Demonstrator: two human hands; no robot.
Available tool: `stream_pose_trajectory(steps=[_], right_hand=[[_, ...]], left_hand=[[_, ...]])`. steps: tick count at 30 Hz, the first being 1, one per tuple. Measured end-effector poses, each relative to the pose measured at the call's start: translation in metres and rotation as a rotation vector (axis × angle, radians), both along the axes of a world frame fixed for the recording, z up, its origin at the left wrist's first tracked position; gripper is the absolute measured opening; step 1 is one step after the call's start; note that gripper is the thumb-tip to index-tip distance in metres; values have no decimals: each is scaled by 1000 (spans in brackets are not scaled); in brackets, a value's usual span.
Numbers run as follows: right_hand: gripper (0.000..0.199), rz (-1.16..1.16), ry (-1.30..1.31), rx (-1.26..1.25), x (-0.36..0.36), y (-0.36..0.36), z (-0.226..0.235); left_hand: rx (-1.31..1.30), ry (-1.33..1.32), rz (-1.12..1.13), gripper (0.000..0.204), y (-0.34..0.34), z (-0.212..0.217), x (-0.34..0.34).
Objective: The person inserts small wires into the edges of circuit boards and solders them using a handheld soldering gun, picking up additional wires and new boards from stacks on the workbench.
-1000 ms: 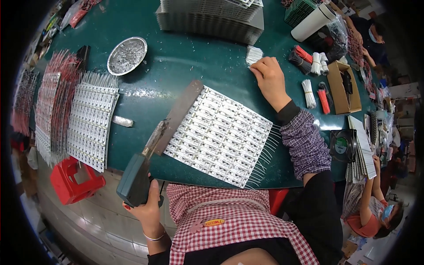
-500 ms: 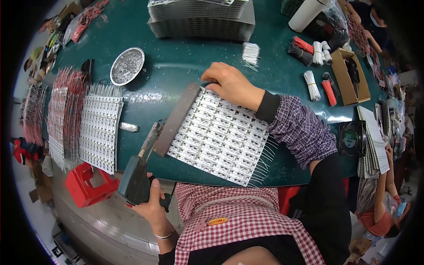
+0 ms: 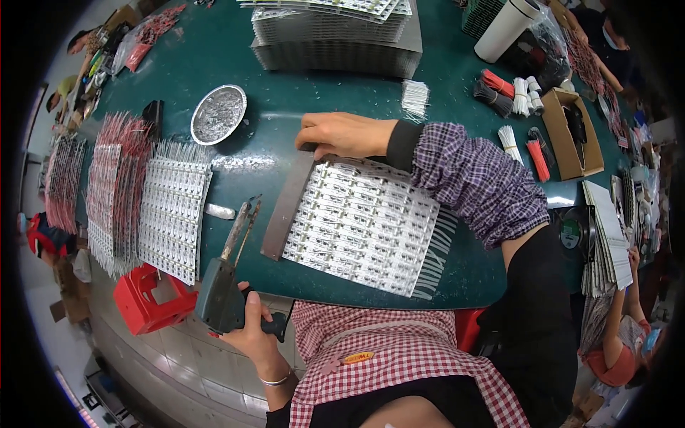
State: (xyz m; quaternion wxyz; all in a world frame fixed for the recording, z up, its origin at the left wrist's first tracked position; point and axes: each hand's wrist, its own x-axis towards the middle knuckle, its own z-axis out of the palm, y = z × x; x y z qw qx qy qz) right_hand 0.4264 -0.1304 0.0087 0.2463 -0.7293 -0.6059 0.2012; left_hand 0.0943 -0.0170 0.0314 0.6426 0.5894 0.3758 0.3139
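Observation:
My left hand is closed round the handle of a dark green soldering gun, its metal tip pointing up over the table edge. The tip stands left of a flat brown metal bar, apart from it. This bar lies along the left edge of a white panel of small circuit boards, with pale wire ends fringing the panel's right side. At the bar's far end my right hand has its fingers curled down over a dark part there. Its fingertips are partly hidden.
A metal bowl of silvery scraps stands beyond the bar. Wired board panels lie at left, near a small pale bar. A tall panel stack stands at the back; wire bundles and a cardboard box are at right.
My right hand has moved left, from the panel's far edge onto the bar's far end. Bar and panel have turned slightly. The soldering gun's tip has drawn left, away from the bar.

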Motion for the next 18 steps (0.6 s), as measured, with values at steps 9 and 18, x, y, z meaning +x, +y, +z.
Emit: stream_pose_trajectory(steps=[9,18], right_hand=[[13,-156,36,51,-3,-6,2],[5,-153,-3,70,-15,-14,2]], left_hand=[[-18,-26,83,31,11,-3,-5],[-49,-35,68,33,10,-6,-7]])
